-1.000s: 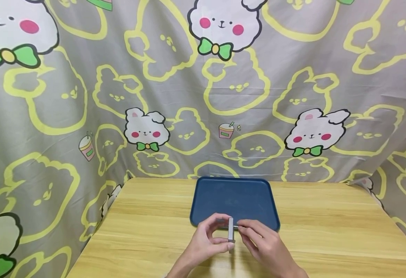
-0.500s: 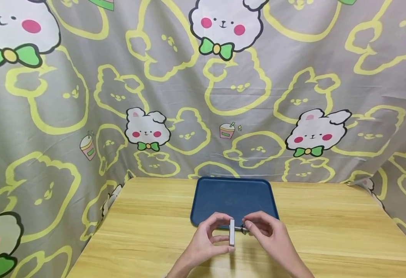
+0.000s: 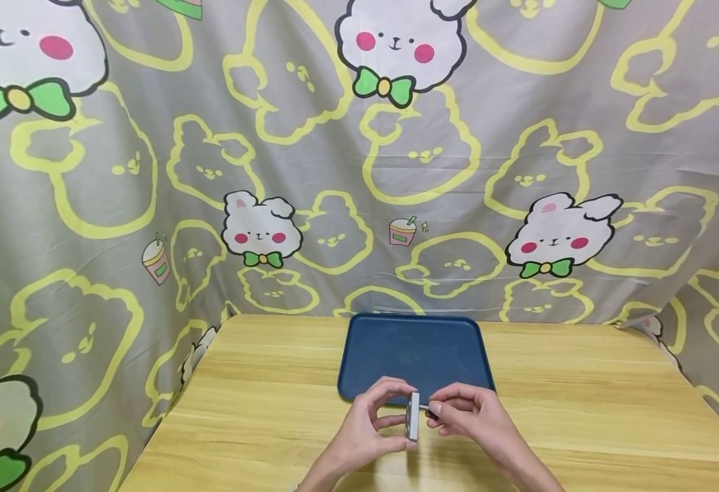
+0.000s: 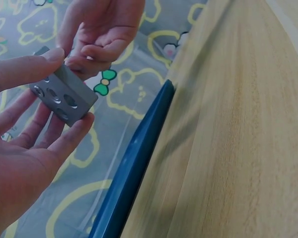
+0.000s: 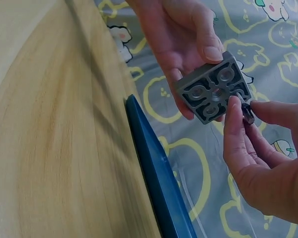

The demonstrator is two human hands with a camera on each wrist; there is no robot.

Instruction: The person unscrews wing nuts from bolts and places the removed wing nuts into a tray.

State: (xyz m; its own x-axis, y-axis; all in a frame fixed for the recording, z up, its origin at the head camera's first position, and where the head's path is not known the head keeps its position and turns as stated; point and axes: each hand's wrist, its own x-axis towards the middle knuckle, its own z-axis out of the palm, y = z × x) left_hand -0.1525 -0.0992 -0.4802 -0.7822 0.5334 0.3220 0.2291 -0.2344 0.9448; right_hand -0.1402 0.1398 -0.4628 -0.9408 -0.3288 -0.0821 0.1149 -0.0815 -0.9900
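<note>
Above the table's near half, my left hand (image 3: 365, 425) grips a square grey metal plate (image 3: 414, 418) by its edges, thumb on one side and fingertips on the other. Several round holes pierce the plate's face (image 4: 64, 96) in the left wrist view. Its other face (image 5: 217, 92) is ribbed, with a round recess near each corner and one in the middle. With thumb and fingertips, my right hand (image 3: 475, 411) pinches a small metal bolt (image 5: 248, 115) with a dark part around it. The bolt stands at a corner recess; its tip is hidden by my fingers.
A dark blue tray (image 3: 411, 348) lies on the wooden table (image 3: 261, 383) just beyond my hands. Behind the table and along its sides hangs a grey cloth (image 3: 335, 164) printed with cartoon rabbits.
My right fingers spread away from the plate around the bolt half a second ago and now pinch it closer in. The plate has turned slightly, showing more of its left face.
</note>
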